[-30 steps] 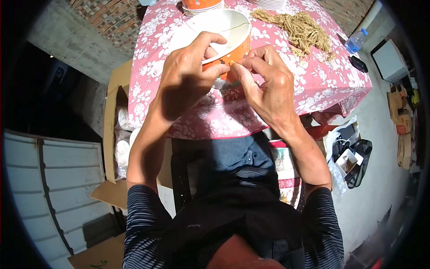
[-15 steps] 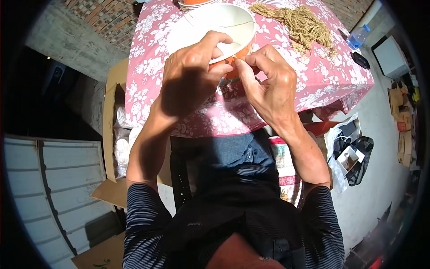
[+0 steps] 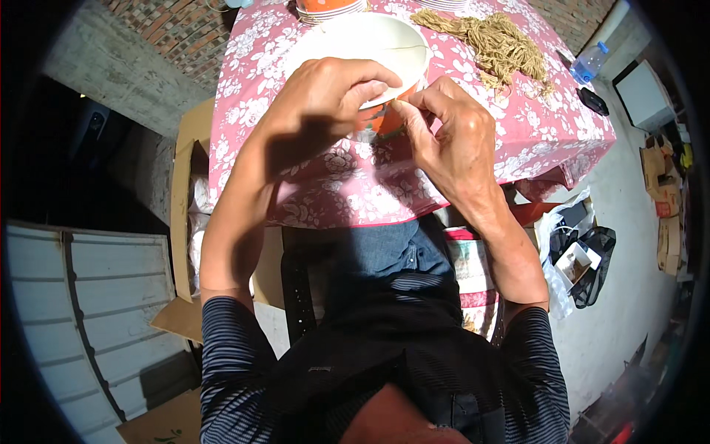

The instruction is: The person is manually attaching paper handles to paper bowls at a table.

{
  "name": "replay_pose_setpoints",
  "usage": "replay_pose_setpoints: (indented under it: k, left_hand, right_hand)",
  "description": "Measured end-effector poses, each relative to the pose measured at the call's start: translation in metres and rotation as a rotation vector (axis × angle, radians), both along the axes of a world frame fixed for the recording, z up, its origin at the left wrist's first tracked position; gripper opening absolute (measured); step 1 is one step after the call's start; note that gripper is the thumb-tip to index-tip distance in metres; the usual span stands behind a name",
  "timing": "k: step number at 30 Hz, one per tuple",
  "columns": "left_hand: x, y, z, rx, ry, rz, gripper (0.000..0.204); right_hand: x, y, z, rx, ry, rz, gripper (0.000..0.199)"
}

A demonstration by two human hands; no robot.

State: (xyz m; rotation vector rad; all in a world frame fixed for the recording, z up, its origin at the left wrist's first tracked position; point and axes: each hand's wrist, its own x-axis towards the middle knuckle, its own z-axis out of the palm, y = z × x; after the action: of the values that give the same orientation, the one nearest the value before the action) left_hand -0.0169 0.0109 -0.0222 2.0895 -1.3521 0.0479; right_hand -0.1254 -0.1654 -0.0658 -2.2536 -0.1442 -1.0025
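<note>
Item 1: paper bowl (image 3: pixel 355 44), white inside, orange outside, standing near the front edge of the tabletop (image 3: pixel 518 140), which carries a pink cloth with a white flower print. The bowl's near rim is partly covered by both hands.

Item 2: left hand (image 3: pixel 318 100), closed on the bowl's near rim, fingers curled over the rim from the left and the thumb underneath against the orange wall.

Item 3: right hand (image 3: pixel 451 137), just right of the left hand, fingertips pinched together at the bowl's lower orange wall. What the fingertips pinch is too small to tell. The 2 hands almost touch below the rim.

Item 4: heap of tan string (image 3: pixel 503 44), loose and tangled, lying on the cloth to the right of the bowl and apart from it.

Item 5: stack of orange bowls (image 3: pixel 329 9), at the far edge of the tabletop, just behind the held bowl, cut by the top of the view.

Item 6: clear plastic bottle (image 3: pixel 590 65) with a blue cap, beyond the tabletop's right corner.

Item 7: open cardboard box (image 3: pixel 185 214), on the floor left of the tabletop, with white stacked goods showing inside.

Item 8: black bag (image 3: pixel 592 263), on the floor to the right, beside a small open carton.
</note>
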Motion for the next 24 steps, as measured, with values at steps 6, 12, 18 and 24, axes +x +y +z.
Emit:
replay_pose_setpoints:
  k: [6,12,18,24]
  left_hand:
    - [0.003,-0.011,0.015,0.156,0.499,0.086,0.019]
    - [0.001,-0.016,0.011,0.149,0.213,0.047,0.012]
    - [0.004,-0.007,0.01,0.113,0.138,0.09,0.012]
    - [0.003,0.006,0.012,-0.007,0.466,0.189,0.015]
  right_hand:
    - [0.0,-0.004,-0.002,-0.008,0.031,0.001,0.013]
    - [0.002,-0.009,-0.003,0.001,0.041,0.026,0.012]
    - [0.007,-0.024,-0.005,0.076,0.069,0.227,0.013]
    - [0.011,-0.059,0.018,0.291,0.429,0.42,0.015]
